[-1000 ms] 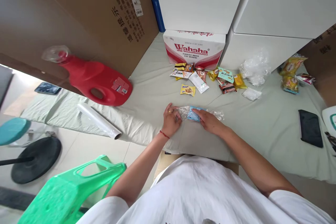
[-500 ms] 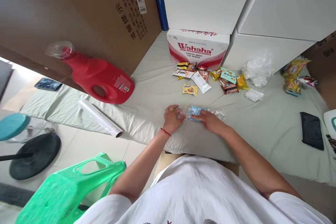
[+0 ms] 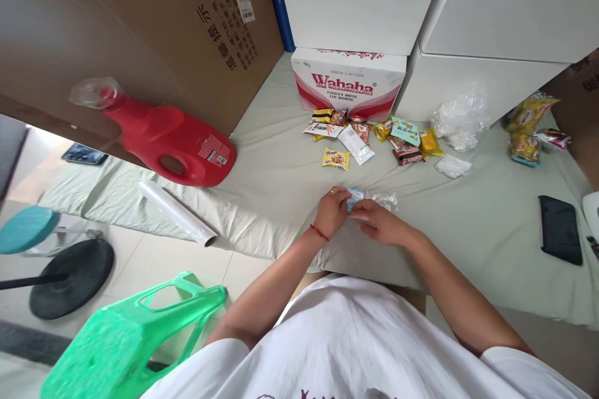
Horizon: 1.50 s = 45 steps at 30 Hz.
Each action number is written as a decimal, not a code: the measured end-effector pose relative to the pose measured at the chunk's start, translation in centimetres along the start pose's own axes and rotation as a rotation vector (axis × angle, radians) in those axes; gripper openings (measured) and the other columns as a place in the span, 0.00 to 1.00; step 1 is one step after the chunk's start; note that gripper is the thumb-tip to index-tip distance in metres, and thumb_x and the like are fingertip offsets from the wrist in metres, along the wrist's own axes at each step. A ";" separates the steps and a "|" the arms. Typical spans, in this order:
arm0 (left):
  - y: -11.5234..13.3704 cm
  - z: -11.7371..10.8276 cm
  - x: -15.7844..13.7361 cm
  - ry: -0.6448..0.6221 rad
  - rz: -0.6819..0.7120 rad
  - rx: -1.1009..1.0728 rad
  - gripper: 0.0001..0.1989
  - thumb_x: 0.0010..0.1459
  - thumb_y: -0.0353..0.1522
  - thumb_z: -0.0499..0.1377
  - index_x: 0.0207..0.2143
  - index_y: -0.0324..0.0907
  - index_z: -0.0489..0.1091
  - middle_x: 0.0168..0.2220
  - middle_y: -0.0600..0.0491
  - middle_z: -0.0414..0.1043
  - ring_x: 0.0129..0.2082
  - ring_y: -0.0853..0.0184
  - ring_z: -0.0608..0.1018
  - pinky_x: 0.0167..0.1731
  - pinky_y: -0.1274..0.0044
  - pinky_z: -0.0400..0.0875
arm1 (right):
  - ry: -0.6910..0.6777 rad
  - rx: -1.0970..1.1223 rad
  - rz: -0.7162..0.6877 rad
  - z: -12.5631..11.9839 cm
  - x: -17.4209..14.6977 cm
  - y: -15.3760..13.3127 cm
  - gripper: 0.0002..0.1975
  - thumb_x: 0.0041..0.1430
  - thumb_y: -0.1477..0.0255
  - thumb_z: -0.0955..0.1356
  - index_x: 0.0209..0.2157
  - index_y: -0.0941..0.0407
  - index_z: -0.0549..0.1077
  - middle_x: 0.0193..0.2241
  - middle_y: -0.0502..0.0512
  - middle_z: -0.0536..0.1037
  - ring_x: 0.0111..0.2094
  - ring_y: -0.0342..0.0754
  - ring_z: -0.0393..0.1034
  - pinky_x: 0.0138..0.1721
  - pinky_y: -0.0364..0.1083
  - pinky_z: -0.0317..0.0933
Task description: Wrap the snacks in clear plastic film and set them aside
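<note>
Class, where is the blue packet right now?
In the head view, the blue packet sits right of centre, between the left hand and the right hand.

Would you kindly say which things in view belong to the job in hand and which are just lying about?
Job in hand:
blue packet, between left hand and right hand;
clear plastic beside it.

Lying about:
snack packets,
Wahaha box,
red jug,
white roll,
green stool,
black phone at right.

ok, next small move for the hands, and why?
I'd probably fold the clear film over the blue packet: it spreads loose past the packet's right side, the right hand is close by, and the left hand is at the packet's left end.
</note>
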<state>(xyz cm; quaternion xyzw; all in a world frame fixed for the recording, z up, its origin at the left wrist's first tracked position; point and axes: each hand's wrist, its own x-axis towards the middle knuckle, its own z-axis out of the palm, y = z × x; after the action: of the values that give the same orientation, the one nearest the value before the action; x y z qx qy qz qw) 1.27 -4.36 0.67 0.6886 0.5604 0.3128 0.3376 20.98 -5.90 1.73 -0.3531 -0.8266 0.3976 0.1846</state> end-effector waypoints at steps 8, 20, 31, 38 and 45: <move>0.4 0.5 -0.3 0.152 -0.152 0.266 0.20 0.59 0.30 0.62 0.55 0.44 0.76 0.56 0.41 0.74 0.55 0.49 0.76 0.53 0.59 0.73 | 0.651 -0.333 0.583 -1.6 -1.0 2.6 0.20 0.63 0.61 0.71 0.52 0.58 0.78 0.48 0.69 0.73 0.51 0.64 0.63 0.55 0.61 0.60; 1.1 1.4 -0.4 0.116 -0.259 0.167 0.15 0.53 0.34 0.67 0.40 0.43 0.66 0.43 0.46 0.73 0.47 0.53 0.76 0.50 0.61 0.71 | 0.416 -0.070 0.532 0.4 -0.4 -1.2 0.08 0.65 0.64 0.65 0.35 0.52 0.71 0.25 0.50 0.73 0.27 0.48 0.66 0.31 0.44 0.56; 2.1 3.3 -4.2 -0.064 0.220 0.138 0.10 0.47 0.25 0.60 0.33 0.46 0.66 0.41 0.44 0.74 0.51 0.49 0.73 0.51 0.58 0.66 | 0.507 1.015 0.395 3.2 -0.2 -2.0 0.27 0.59 0.54 0.67 0.55 0.54 0.76 0.45 0.57 0.82 0.47 0.53 0.75 0.50 0.52 0.70; 1.0 1.2 -3.7 -0.138 0.090 -0.435 0.16 0.45 0.27 0.58 0.37 0.48 0.57 0.46 0.47 0.73 0.49 0.57 0.76 0.50 0.62 0.74 | 0.457 0.953 0.500 2.9 -0.1 -0.8 0.30 0.59 0.51 0.72 0.58 0.49 0.73 0.52 0.55 0.80 0.47 0.50 0.76 0.46 0.48 0.71; 1.1 0.1 -3.4 -0.198 -0.054 -0.779 0.20 0.46 0.31 0.59 0.43 0.48 0.60 0.61 0.45 0.70 0.58 0.57 0.79 0.55 0.61 0.76 | 0.473 0.999 0.517 3.3 -0.3 -0.1 0.27 0.54 0.54 0.74 0.52 0.53 0.77 0.42 0.53 0.84 0.38 0.49 0.77 0.41 0.47 0.70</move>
<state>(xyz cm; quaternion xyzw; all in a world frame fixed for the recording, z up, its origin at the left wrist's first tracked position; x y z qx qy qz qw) 1.37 -7.92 1.38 0.5208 0.3828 0.4249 0.6338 19.22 -7.93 -0.22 -0.4917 -0.3643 0.6800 0.4039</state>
